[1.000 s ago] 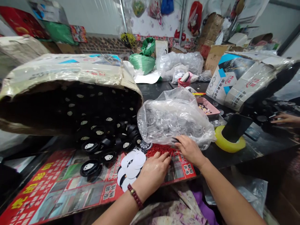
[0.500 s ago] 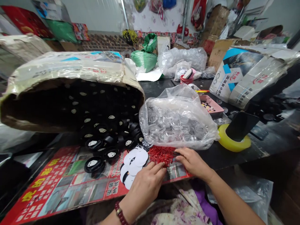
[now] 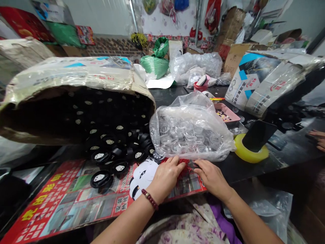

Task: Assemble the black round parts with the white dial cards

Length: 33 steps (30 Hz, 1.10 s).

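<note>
My left hand [image 3: 166, 176] lies over a pile of thin red pieces [image 3: 187, 169], palm down with its fingers stretched across them, hiding much of the pile. At the pile's right side, my right hand [image 3: 213, 178] is closed, thumb against fingers, on a small dark piece [image 3: 194, 165] whose kind I cannot make out. Left of my left hand, overlapping white discs [image 3: 144, 174] lie on the red printed board [image 3: 83, 203]. Black round cases [image 3: 101, 178] with white tags sit farther left. Just beyond my hands is a clear plastic bag [image 3: 193, 135] full of transparent rings.
A large carton [image 3: 101, 73] lies on its side, spilling black cases. To the right are a yellow tape roll [image 3: 243, 152] with a dark phone [image 3: 259, 135] leaning on it, a pink tray [image 3: 228, 113] and another carton [image 3: 256, 81]. Another person's hand [image 3: 320, 139] shows at the right edge.
My left hand has moved forward and right, further over the red pieces. My right hand has shifted slightly right. Another person's hand has come into view at the right edge.
</note>
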### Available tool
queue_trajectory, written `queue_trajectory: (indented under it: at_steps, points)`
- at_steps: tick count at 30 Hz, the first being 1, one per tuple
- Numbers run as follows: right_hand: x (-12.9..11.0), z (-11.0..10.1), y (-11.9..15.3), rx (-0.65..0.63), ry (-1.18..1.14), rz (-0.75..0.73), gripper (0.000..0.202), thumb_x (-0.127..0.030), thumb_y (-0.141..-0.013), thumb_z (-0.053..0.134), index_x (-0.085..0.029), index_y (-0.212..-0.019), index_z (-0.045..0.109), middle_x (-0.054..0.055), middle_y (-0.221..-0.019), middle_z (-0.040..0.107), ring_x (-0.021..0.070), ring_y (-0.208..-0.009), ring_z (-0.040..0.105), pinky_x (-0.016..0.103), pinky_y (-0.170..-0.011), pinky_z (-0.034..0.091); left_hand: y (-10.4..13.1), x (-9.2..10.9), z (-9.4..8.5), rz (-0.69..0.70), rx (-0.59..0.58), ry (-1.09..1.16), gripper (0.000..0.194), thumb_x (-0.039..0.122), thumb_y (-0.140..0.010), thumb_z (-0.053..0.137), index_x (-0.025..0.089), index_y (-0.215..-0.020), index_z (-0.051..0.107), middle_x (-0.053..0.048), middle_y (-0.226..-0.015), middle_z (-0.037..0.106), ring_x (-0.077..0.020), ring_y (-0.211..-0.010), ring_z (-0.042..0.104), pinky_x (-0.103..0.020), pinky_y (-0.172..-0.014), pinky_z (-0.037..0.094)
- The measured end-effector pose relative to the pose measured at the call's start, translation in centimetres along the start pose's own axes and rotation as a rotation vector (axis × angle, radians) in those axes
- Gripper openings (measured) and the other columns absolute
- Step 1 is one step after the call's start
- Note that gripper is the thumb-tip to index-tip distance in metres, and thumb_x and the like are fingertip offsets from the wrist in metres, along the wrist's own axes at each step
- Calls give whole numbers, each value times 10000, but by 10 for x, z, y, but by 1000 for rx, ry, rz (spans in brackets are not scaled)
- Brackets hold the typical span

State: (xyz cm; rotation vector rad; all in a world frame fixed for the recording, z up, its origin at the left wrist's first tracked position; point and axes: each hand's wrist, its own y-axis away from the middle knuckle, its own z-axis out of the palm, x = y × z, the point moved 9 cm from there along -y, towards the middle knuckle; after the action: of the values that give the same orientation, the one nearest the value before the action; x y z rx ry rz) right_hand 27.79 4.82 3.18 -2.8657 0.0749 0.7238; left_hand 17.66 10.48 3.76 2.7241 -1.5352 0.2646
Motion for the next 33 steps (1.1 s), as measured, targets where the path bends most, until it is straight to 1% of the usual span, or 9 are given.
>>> queue_trajectory:
  at_steps: [4,7,11,14,19,25,29,31,33]
  points:
    - [0,1,6,-9,13,12,237,-271,-923,471,-176,-1117,567,93,-1019,651,227,-984,591,341,-839,464,-10,-2,4,5,-45,-26,238,176,-894,424,226,-1007,627,-55,-938,576,-202,-865,571,-287,-660,453]
    - [1,-1,8,-10,-1,26,240,-278,-928,461,-179,-1123,562,94,-1027,645,224,-980,589,338,-834,468,-15,-4,5,3,-61,-37,228,149,-883,423,219,-925,636,-50,-914,577,-200,-817,579,-281,-608,430]
    - [2,-1,8,-20,-14,41,238,-272,-923,474,-164,-1114,567,101,-1031,642,227,-981,584,341,-834,469,-19,-8,7,-16,-64,-32,252,165,-903,380,206,-838,619,-46,-890,583,-182,-777,588,-275,-600,411]
    - [2,-2,10,-8,-21,40,225,-273,-923,478,-172,-1103,568,97,-1015,642,224,-962,586,337,-821,469,-20,-9,8,-31,-70,-15,243,175,-911,367,211,-848,598,-40,-909,589,-164,-756,596,-266,-599,406]
    - [0,-6,14,35,-45,45,186,-251,-927,468,-180,-1068,565,85,-1000,641,219,-943,586,325,-809,461,-16,-11,6,-64,-69,9,163,151,-889,398,209,-885,550,-30,-933,595,-152,-764,603,-255,-631,419]
    - [-4,-6,14,23,-37,65,176,-254,-926,468,-166,-1037,572,90,-981,639,230,-930,587,334,-797,459,-8,-15,1,-112,-46,-34,227,111,-887,351,199,-895,561,-55,-905,584,-197,-779,587,-288,-577,396]
    - [-6,-1,15,11,-50,58,187,-237,-917,482,-158,-1061,570,98,-1015,638,234,-960,586,346,-827,459,-8,-8,3,-39,-43,-4,248,159,-897,389,256,-986,599,-35,-922,569,-188,-813,579,-278,-599,386]
    - [-6,1,16,3,-54,57,195,-242,-916,481,-155,-1067,570,101,-1012,638,235,-955,588,346,-820,462,-10,-5,6,-5,-47,29,247,183,-900,402,265,-964,626,-29,-895,567,-182,-792,576,-275,-595,373]
    - [-6,1,16,-1,-59,59,197,-244,-917,479,-156,-1069,570,98,-999,640,234,-942,591,343,-808,465,-13,-6,9,-3,-42,48,248,197,-902,404,247,-893,646,-31,-869,568,-182,-766,573,-278,-575,355]
